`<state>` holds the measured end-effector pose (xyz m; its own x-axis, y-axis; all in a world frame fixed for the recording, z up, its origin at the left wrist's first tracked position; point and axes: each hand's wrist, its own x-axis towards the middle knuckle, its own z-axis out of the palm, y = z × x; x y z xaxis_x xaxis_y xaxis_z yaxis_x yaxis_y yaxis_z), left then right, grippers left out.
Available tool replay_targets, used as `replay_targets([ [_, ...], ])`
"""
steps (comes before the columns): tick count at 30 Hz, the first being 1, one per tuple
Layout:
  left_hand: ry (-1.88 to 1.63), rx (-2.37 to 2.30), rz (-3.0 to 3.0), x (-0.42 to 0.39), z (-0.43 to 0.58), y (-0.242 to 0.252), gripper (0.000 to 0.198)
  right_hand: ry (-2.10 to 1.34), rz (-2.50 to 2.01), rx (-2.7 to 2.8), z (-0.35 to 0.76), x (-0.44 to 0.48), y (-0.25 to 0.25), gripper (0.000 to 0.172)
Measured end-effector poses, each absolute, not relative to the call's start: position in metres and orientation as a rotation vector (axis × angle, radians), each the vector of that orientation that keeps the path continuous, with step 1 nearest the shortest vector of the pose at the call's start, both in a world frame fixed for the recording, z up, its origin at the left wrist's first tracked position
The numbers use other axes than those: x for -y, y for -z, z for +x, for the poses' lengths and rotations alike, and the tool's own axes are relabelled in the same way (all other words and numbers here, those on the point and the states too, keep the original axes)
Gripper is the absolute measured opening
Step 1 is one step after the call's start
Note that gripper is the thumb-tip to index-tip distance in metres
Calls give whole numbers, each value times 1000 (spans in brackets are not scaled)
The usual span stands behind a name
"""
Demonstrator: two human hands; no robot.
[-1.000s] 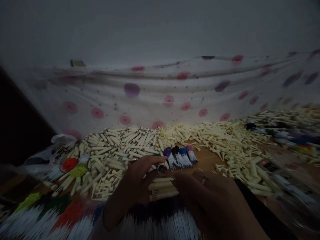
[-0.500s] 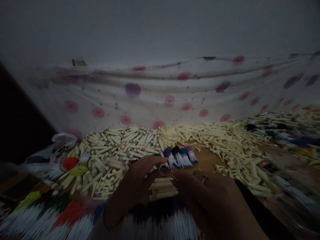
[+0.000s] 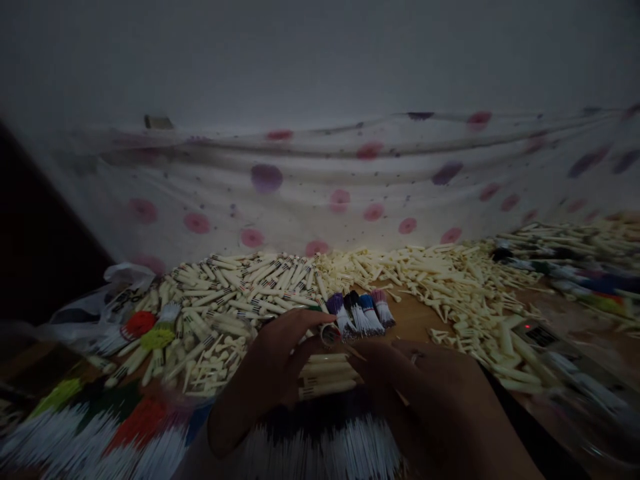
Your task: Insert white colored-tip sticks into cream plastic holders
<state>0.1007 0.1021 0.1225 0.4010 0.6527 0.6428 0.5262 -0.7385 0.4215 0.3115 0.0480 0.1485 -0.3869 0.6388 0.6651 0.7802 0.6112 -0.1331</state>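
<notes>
My left hand (image 3: 280, 357) curls its thumb and fingers around a small round tube or ring (image 3: 330, 335), whose open end faces me. Close by on the right, my right hand (image 3: 425, 383) is closed, with a thin pale stick (image 3: 356, 353) showing at its fingertips; its far part is hidden. Below and between the hands lie cream banded pegs (image 3: 327, 377). Just beyond the tube, small bundles of white sticks with purple, black, blue and pink ends (image 3: 367, 313) stand side by side. The dim light hides much of the fingers.
Piles of cream banded pegs (image 3: 270, 283) and tee-shaped pegs (image 3: 440, 270) cover the back of the table (image 3: 413, 319). White sticks with coloured ends (image 3: 325, 447) lie in front. A plastic bag (image 3: 107, 300) is at left, a device with a red light (image 3: 540, 335) at right.
My right hand has shifted slightly right, away from the tube, and the pale stick at its fingertips shows more clearly. My left hand has stayed nearly still around the tube.
</notes>
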Motion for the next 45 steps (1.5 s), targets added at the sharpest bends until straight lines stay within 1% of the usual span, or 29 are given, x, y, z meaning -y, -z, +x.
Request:
replay_targets([
  [9, -1314, -1013, 2605, -105, 98, -123, 20, 393, -1138, 2139, 306, -51, -158, 22],
  [14, -1308, -1021, 2637, -103, 98, -126, 23, 415, -1131, 2123, 307, -52, -160, 25],
  [19, -1303, -1020, 2702, -102, 97, -126, 26, 413, -1131, 2123, 307, -53, -159, 24],
  [24, -1233, -995, 2728, -103, 96, -125, 27, 319, -1167, 2166, 307, -53, -160, 24],
  [29, -1143, -1147, 2524, -100, 94, -125, 23, 265, -1183, 2178, 311, -52, -160, 24],
  [32, -1090, -1178, 2431, -98, 94, -126, 22, 211, -1197, 2168, 312, -51, -160, 20],
  [38, -1067, -1202, 2354, -100, 94, -126, 21, 175, -1225, 2152, 313, -50, -160, 15],
  [45, -1122, -1165, 2424, -99, 94, -124, 22, 160, -1238, 2162, 310, -53, -162, 18],
])
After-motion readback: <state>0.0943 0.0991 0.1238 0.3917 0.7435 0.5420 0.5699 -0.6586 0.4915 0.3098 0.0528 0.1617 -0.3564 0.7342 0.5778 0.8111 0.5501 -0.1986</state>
